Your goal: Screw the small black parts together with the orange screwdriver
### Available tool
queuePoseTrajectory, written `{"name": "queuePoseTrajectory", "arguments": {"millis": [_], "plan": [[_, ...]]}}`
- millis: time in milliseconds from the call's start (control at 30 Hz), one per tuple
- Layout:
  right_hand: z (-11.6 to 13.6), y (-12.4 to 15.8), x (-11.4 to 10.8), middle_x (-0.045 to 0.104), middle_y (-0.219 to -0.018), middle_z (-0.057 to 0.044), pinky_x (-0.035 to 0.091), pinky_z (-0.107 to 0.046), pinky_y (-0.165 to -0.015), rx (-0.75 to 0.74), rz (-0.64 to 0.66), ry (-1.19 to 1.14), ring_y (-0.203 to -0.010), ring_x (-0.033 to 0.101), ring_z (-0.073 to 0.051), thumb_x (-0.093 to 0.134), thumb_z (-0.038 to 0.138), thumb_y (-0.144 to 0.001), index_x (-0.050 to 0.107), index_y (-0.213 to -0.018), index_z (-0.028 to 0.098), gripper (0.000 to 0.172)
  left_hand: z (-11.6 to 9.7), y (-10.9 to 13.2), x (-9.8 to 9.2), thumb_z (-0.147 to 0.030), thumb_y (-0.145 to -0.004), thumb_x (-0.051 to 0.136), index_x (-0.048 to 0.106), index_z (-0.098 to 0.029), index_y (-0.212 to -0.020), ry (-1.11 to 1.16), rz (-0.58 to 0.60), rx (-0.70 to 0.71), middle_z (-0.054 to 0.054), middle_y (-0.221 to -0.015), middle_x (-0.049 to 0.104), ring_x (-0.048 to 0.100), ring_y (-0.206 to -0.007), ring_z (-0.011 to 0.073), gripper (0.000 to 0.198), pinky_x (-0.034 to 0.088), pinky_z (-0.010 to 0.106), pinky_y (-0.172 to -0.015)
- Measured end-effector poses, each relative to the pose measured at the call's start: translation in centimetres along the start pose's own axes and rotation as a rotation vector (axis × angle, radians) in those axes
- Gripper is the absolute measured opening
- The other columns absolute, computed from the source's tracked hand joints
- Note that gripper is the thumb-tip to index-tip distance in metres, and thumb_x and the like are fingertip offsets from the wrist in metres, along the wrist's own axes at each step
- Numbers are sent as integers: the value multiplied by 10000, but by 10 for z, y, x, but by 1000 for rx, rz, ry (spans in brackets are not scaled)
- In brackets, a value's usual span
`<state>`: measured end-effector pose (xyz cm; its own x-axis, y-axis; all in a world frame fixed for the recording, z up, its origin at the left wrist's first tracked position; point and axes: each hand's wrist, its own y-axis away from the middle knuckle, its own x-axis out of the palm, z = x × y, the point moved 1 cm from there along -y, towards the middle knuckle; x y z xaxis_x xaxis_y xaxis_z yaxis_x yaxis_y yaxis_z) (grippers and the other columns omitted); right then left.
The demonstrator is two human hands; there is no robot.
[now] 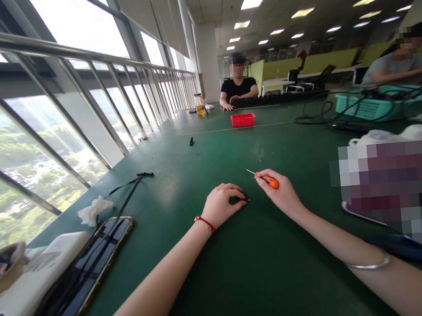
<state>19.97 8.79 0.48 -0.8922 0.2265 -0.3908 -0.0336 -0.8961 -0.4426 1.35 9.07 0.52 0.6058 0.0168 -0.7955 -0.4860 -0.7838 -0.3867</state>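
Note:
My right hand [280, 191] is closed around an orange and black screwdriver [270, 180], its thin metal shaft pointing up and to the left. To the left of it, my left hand [225, 204] pinches a small dark piece [244, 197] against the green table [206, 280]. Fingers cover part of that piece, so its kind cannot be made out. A tiny bright spot shows at its right side. The screwdriver tip is apart from the piece, above and slightly right of it.
A red tray [243, 120] stands farther back, with a small black part [191, 141] to its left. At left lie a phone [91, 269] with black straps and a crumpled tissue [95, 210]. A teal basket [367, 106] with cables is at right. A person [239, 87] sits opposite.

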Motion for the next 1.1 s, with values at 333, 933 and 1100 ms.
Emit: {"name": "queuePoseTrajectory", "arguments": {"millis": [333, 933, 1100], "plan": [[0, 3, 3, 672, -865, -42, 449, -316, -713, -10, 60, 52, -777, 616, -195, 523, 353, -786, 609, -814, 204, 175, 34, 4, -45, -270, -741, 625, 720, -192, -808, -37, -152, -275, 34, -918, 701, 642, -853, 181, 140, 488, 294, -839], [6, 6, 4, 661, -840, -30, 450, -290, -633, -39, 141, 134, -690, 595, -167, 527, 355, -793, 616, -829, 209, 175, 107, 76, -141, -406, -706, 588, 732, -169, -842, -379, -382, -709, 83, -878, 725, 651, -849, 249, 309, 479, 323, -787], [6, 6, 4, 665, -831, -25, 453, -288, -625, -65, 146, 143, -676, 600, -165, 526, 338, -795, 613, -828, 214, 155, 108, 77, -136, -437, -687, 609, 736, -185, -815, -325, -359, -735, 69, -839, 731, 657, -835, 249, 310, 483, 317, -791]]}}
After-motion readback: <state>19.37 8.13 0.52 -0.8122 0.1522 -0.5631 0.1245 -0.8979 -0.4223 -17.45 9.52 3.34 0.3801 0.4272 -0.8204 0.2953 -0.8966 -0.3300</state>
